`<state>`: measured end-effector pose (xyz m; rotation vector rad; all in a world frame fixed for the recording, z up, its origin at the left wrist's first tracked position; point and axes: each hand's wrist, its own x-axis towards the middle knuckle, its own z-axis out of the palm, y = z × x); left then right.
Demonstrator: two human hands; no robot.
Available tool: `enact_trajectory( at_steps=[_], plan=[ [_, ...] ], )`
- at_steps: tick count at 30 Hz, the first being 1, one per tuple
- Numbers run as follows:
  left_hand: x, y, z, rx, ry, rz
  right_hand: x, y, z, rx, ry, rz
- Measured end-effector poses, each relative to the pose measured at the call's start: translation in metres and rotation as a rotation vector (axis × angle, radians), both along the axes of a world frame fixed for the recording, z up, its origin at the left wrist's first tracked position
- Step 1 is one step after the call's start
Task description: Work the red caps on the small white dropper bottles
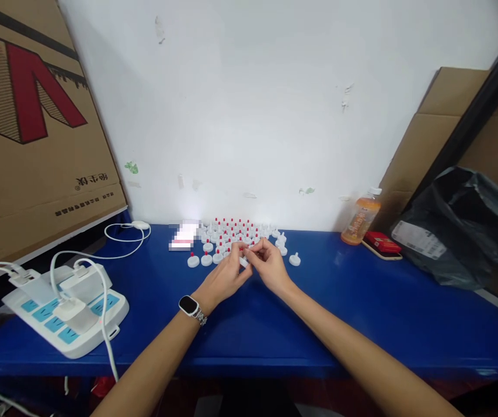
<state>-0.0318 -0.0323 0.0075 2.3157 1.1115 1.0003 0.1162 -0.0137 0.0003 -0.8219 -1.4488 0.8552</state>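
Note:
Both my hands meet over the blue table at the front of a cluster of white nozzle caps. My left hand, with a watch on its wrist, is closed round a white nozzle cap. The fingers of my right hand pinch together at the top of that same cap; what they grip there is hidden. Behind the hands stand many white caps with red tips. To the right are white caps without red tips, one of them a single cap apart from the rest.
A white power strip with plugged-in chargers and cables lies at left. An orange drink bottle, a red pack on a phone and a dark plastic bag are at right. Cardboard boxes flank the white wall.

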Motion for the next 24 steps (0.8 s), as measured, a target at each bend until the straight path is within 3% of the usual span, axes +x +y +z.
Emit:
enact_trajectory(
  at_steps=[3,6,9,11,15,24],
  plan=[
    [-0.007,0.004,0.003,0.075,0.047,0.047,0.007,0.000,0.007,0.056,-0.089,-0.058],
    [-0.020,0.013,0.007,0.200,0.110,0.181,0.017,0.002,0.011,0.135,-0.274,-0.159],
    [-0.034,0.025,0.007,0.319,0.163,0.361,0.022,0.004,0.009,0.188,-0.516,-0.127],
    [-0.041,0.031,0.004,0.307,0.253,0.433,0.022,0.005,0.005,0.213,-0.637,-0.082],
    [-0.047,0.037,-0.002,0.269,0.362,0.453,0.015,0.005,-0.001,0.236,-0.728,-0.027],
    [-0.054,0.043,-0.002,0.243,0.274,0.466,0.000,0.016,0.002,0.284,-0.829,-0.029]
  ],
)
